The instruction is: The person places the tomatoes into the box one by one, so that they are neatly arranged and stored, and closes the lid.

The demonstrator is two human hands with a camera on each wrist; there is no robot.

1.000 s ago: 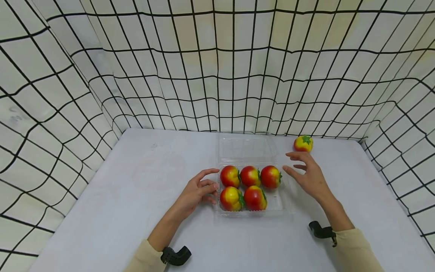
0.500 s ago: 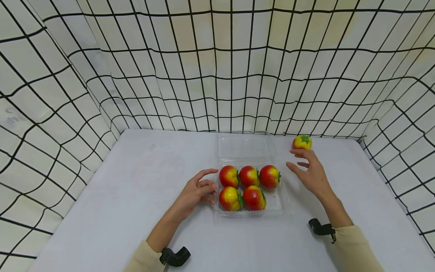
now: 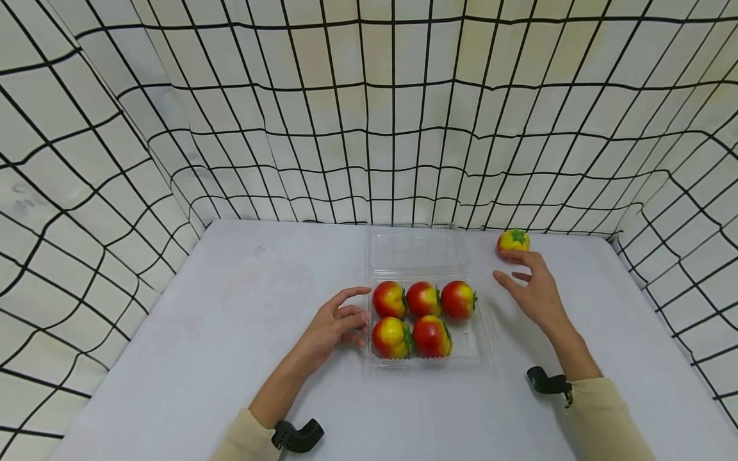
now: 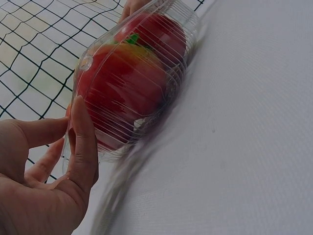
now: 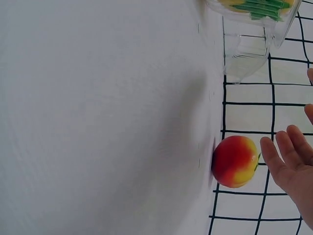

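A clear plastic clamshell box [image 3: 469, 346] lies on the table with its lid folded back. Inside sit several red-and-yellow fruits [image 3: 423, 299] with green leafy tops, three behind and two in front; the front right spot is bare. My left hand [image 3: 328, 326] holds the box's left rim, thumb and fingers at its edge, as the left wrist view [image 4: 58, 161] shows too. At the back right, one more such fruit [image 5: 234, 161] rests on the table. My right hand [image 3: 533, 291] is right by it with fingers spread, the index fingertip overlapping its lower edge in the head view.
A black net [image 3: 392, 128] hangs in front of pale walls behind and at both sides of the white table [image 3: 248, 288]. Each wrist carries a black camera mount [image 3: 296, 436]. The transparent lid [image 3: 418, 251] lies near the back edge.
My right hand has moved right and slightly back, from beside the box toward the lone fruit. The left hand and the box stay where they were.
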